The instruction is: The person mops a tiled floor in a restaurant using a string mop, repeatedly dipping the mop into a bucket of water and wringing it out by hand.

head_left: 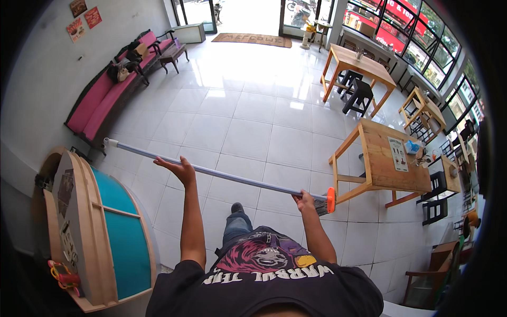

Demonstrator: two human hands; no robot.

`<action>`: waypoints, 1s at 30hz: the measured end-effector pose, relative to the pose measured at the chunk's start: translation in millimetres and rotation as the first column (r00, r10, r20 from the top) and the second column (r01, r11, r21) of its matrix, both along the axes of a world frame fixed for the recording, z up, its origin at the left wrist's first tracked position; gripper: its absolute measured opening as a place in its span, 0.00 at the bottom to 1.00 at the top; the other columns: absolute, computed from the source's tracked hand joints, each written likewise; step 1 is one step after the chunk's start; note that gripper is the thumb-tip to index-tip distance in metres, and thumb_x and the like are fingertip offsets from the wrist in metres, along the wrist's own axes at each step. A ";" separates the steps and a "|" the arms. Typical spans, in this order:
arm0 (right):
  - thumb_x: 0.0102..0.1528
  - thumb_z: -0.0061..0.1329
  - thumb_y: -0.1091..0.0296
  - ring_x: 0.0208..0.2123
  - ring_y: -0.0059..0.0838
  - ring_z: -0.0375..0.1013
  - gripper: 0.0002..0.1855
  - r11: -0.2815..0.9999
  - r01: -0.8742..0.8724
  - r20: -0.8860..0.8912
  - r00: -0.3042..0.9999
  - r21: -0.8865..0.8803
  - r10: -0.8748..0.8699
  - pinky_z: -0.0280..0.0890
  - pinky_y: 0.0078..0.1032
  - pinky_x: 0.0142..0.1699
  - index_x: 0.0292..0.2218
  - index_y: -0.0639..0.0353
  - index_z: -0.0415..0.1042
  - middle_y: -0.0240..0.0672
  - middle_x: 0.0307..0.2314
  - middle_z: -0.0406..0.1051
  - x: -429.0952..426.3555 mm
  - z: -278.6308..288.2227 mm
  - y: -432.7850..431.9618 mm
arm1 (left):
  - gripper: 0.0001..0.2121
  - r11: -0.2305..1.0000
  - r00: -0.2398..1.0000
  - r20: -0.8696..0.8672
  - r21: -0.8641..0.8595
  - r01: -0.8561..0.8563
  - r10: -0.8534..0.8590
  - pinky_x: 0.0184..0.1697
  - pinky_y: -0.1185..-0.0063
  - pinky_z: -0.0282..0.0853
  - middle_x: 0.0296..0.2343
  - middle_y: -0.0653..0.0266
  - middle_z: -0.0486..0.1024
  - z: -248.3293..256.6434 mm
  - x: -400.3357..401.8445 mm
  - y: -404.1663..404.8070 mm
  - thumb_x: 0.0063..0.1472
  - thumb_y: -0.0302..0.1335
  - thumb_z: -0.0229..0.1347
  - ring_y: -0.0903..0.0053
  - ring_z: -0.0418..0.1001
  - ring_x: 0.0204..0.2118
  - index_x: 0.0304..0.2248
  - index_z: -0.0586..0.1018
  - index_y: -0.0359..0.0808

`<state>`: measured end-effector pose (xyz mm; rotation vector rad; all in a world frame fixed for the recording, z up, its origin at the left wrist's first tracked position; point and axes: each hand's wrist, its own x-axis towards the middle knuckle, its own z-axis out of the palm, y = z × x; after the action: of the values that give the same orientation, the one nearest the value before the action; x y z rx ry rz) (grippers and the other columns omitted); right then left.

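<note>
A long, pale grey-blue mop handle [237, 180] lies crosswise in front of my body, above the tiled floor. Its white end cap points left; at its right end is an orange mop head [331, 200] with grey strands hanging beside it. My left hand [179, 169] is under the left part of the handle, palm up, with the fingers spread and the pole resting on it. Close to the mop head, my right hand [304, 199] has its fingers curled round the handle.
At the lower left stands a curved wooden counter [138, 222] with teal panels. A pink sofa [99, 103] lines the left wall. Wooden tables [376, 158] and black stools [358, 95] stand on the right. A doormat [252, 39] lies at the doorway.
</note>
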<state>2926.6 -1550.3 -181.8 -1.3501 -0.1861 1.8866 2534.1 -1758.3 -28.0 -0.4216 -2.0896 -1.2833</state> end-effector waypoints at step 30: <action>0.54 0.42 0.81 0.37 0.51 0.73 0.12 0.944 -0.327 -0.180 0.932 -0.041 0.315 0.74 0.41 0.45 0.39 0.78 0.58 0.59 0.37 0.65 -619.1 30.8 551.4 | 0.17 0.268 0.166 0.235 0.938 0.220 -0.958 0.35 0.75 0.63 0.14 0.75 0.57 89.9 -343.4 630.5 0.61 0.34 0.55 0.86 0.55 0.19 0.19 0.62 0.45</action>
<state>2307.5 -998.9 -151.0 -1.2532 -0.2691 2.2928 2190.7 -1127.8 62.0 -0.4425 -1.5777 -3.4080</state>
